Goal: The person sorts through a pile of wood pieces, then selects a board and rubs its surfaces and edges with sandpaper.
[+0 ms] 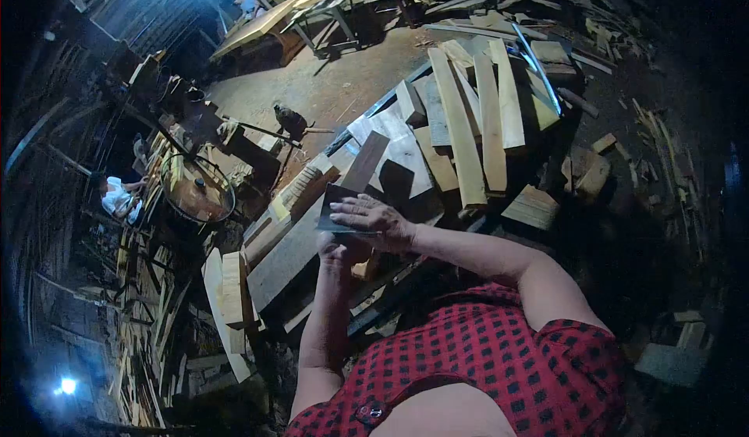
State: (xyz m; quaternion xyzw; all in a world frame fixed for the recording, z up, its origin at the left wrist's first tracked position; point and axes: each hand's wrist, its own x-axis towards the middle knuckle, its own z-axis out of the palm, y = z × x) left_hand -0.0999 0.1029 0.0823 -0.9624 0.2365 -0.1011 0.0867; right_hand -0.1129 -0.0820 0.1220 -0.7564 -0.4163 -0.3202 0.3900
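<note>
A dark, flat-faced block (331,212) is between my two hands over the workbench. My left hand (334,246) grips it from below at its near edge, fingers mostly hidden behind it. My right hand (376,223) lies across its face, fingers stretched out flat. Just beyond the block, a brown wooden piece (366,161) slants away over a pale board (406,156). Under my forearms runs a thick grey-brown plank (282,269).
Several long pale wood strips (456,125) lie on the bench to the right, near a bluish metal bar (538,70). A large round band-saw wheel (199,191) stands at left, with a person (121,199) beyond it. A long work table (257,31) is at the back.
</note>
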